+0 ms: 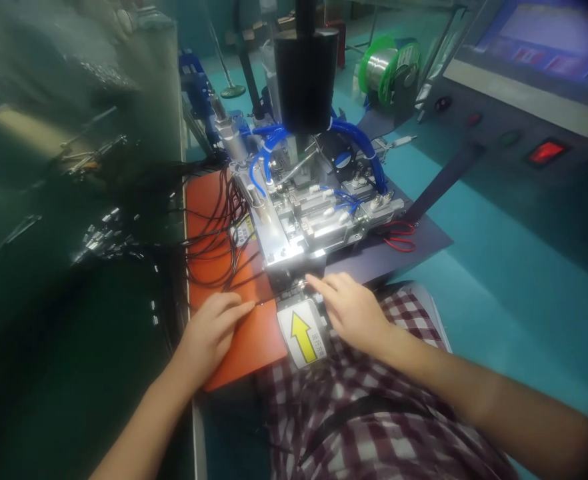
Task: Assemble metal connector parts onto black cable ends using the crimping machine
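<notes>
My left hand (214, 328) is over the orange board, its fingers pressed together on the end of a thin black cable (261, 303) that points toward the machine's front. My right hand (353, 312) is at the front of the metal machine (319, 220), index finger stretched out to a small metal fixture (300, 287). Nothing shows in that hand, though its fingertip covers part of the fixture. Between my hands, just below the fixture, is a white plate with a yellow arrow (301, 333) pointing away from me.
Several black cables (219, 237) run across the orange board (247, 347) from the dark table at left, where small shiny metal pieces (105, 233) lie scattered. A black cylinder (307, 80) hangs above the machine. At right stand a control panel (529, 100) and a green wire spool (385, 70).
</notes>
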